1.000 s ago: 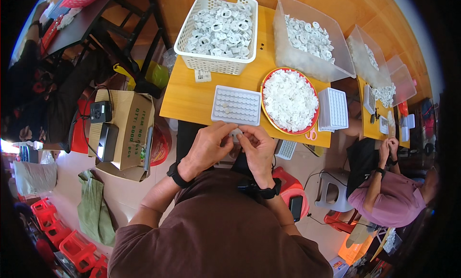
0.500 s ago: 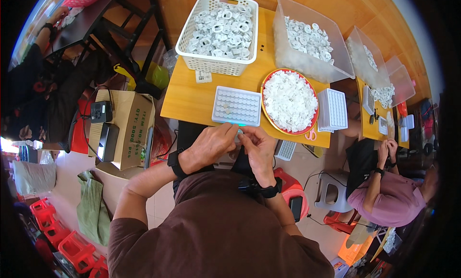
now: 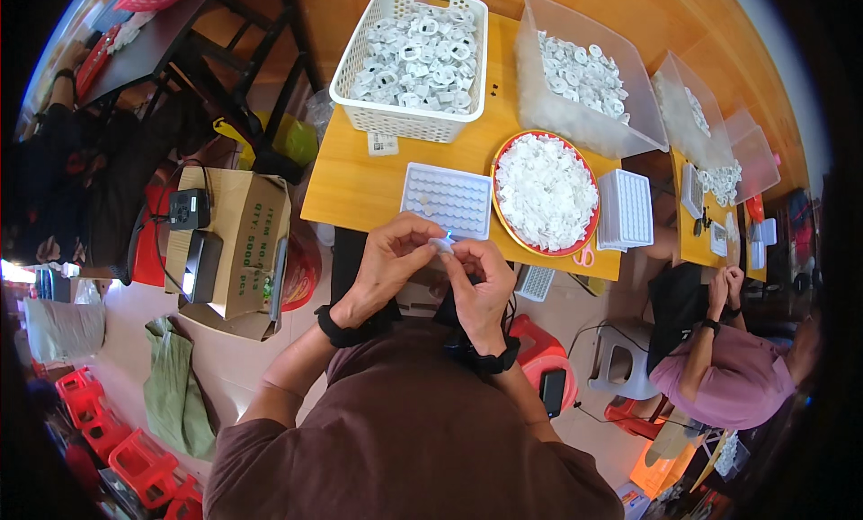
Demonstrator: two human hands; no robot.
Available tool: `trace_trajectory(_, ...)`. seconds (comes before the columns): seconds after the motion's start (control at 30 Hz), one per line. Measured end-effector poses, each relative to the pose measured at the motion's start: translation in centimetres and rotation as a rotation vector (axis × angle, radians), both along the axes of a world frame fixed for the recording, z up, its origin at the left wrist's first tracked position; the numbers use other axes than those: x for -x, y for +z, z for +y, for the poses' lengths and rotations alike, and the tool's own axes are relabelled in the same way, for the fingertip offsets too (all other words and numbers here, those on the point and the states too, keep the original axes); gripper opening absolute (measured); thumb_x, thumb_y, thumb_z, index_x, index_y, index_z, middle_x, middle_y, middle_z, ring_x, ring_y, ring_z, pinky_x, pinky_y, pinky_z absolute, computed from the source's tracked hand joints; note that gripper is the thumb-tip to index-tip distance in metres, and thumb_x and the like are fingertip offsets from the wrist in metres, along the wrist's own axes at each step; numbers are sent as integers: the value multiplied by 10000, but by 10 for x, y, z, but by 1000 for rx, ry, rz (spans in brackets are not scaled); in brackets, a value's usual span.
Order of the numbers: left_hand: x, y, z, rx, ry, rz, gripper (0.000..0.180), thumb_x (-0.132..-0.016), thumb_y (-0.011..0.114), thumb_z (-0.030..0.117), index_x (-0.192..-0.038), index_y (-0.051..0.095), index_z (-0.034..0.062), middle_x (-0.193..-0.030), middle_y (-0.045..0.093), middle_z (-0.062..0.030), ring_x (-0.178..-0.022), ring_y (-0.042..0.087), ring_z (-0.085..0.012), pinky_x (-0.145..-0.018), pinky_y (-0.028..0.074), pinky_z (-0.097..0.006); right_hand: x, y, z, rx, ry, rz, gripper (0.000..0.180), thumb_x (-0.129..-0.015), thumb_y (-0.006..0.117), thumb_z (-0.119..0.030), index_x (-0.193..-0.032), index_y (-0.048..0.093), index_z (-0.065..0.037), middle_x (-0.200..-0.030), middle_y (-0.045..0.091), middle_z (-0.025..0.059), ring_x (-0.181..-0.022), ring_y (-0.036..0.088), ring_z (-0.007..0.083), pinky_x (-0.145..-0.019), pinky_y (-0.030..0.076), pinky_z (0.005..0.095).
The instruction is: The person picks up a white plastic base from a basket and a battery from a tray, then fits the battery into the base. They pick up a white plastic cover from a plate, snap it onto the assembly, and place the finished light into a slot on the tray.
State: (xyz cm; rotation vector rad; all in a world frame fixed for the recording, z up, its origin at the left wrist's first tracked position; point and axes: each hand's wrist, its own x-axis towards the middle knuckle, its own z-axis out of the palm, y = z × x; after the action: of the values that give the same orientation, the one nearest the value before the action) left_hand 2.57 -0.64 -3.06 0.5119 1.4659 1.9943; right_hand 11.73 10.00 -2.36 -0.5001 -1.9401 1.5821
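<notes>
Both hands meet just off the near edge of the tabletop (image 3: 360, 192), over the person's lap. The left hand (image 3: 388, 261) and the right hand (image 3: 481, 286) are pressed close together, fingertips pinching one small white part (image 3: 442, 244) between them; it is too small to tell its exact shape or whether it is one piece or two being joined.

Doing this step well seems to call for a firm but light pinch, thumbs and forefingers square on the piece so it does not twist or spring out over the floor. Keeping the hands close to the near edge helps, since the white grid tray (image 3: 447, 199) lies right there, just beyond the fingers, with the red-rimmed plate (image 3: 584, 169) heaped with white parts touching or just beside it towards the right.

Further back stand a white basket (image 3: 360, 106) and a clear bin (image 3: 553, 115), both holding similar pieces. A second grid tray (image 3: 624, 208) sits at the plate's right. Another person works at the neighbouring table to the right.
</notes>
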Motion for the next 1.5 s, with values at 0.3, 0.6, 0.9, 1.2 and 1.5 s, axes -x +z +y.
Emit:
trace_trajectory(0.3,-5,-2,2,-28,59,-139,146,-761,554,-89,-866,605,-2,-882,561,-38,-825,566,-118,-744,464,-227,3,1,0,-169,-41,47,133,-725,662,32,-818,577,-12,-729,563,93,-592,592,174,-515,470,251)
trace_trajectory(0.6,-7,-4,4,-73,64,-216,160,-740,520,-132,-816,608,-23,-868,557,-52,-840,561,-145,-748,470,-252,-1,-1,-3,-215,-38,33,148,-721,664,53,-822,575,-9,-731,566,62,-567,562,106,-495,438,222)
trace_trajectory(0.9,-4,-9,0,-89,67,-238,173,-748,537,-113,-871,609,-15,-898,559,-54,-847,562,-136,-774,472,-260,3,4,0,-163,20,9,129,-734,642,30,-823,560,-12,-712,557,92,-582,569,184,-520,450,263)
trace_trajectory(1.2,-5,5,-14,-18,147,-213,151,-841,581,56,-989,601,32,-938,592,-21,-797,581,-108,-755,461,-228,61,62,140,-51,-71,154,114,-846,586,-91,-931,601,-16,-783,605,13,-673,546,69,-583,447,207)
trace_trajectory(1.5,14,-1,-31,30,150,-216,153,-851,577,73,-989,603,14,-899,609,-32,-787,584,-106,-741,473,-238,55,47,105,-131,-75,68,102,-829,589,-30,-893,618,43,-771,608,60,-662,592,93,-573,458,206)
